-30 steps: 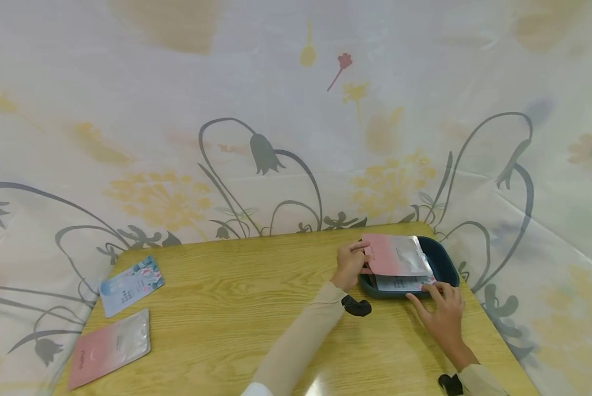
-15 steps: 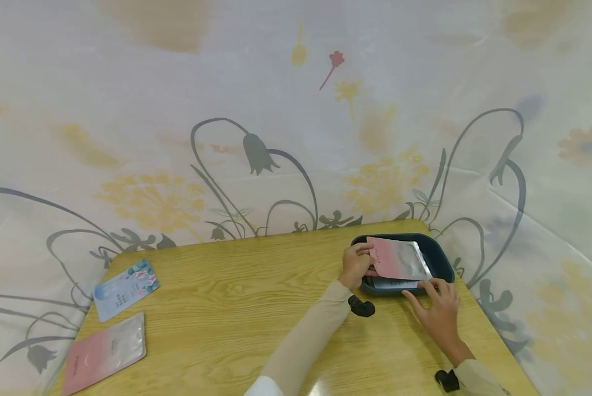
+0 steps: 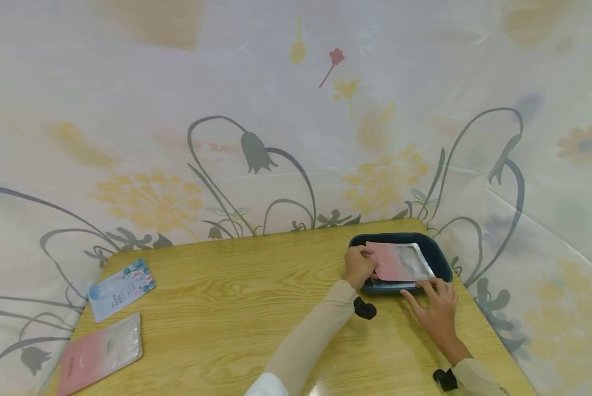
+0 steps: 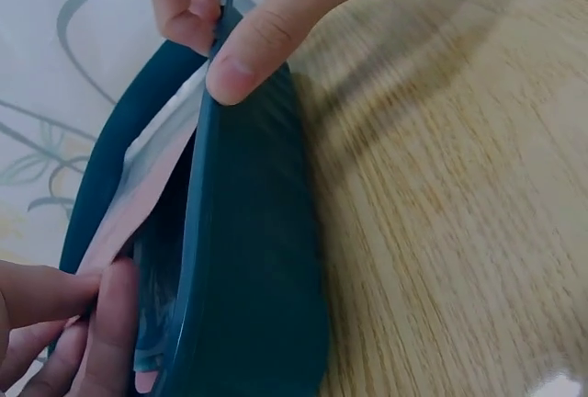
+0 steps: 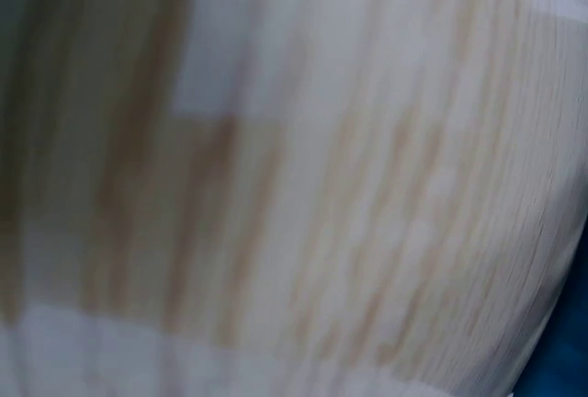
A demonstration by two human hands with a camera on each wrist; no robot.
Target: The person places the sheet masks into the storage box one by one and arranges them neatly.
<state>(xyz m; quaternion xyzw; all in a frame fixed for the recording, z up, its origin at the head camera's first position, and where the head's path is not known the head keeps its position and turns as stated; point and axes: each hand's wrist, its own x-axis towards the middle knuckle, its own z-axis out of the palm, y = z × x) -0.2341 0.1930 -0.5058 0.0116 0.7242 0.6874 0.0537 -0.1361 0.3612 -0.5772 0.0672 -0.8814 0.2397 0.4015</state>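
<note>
At the table's back right, a dark teal tray (image 3: 438, 257) holds a pink and silver face mask packet (image 3: 400, 262), tilted over a pale blue packet (image 3: 392, 285). My left hand (image 3: 359, 268) pinches the pink end of the upper packet at the tray's left side. In the left wrist view its fingertips hold the packet's edge just inside the tray wall. My right hand (image 3: 437, 313) grips the tray's near rim, with the thumb outside and the fingers inside, as the left wrist view shows. Only a corner of the teal tray (image 5: 562, 351) shows in the right wrist view.
On the left of the wooden table (image 3: 236, 308) lie a blue floral packet (image 3: 121, 290) and, nearer, another pink and silver packet (image 3: 102, 352). A floral cloth (image 3: 276, 110) hangs behind the table and along its sides.
The pink packet has come down deeper into the tray, covering more of the blue one. My left hand has lowered with it. The right hand stays on the rim.
</note>
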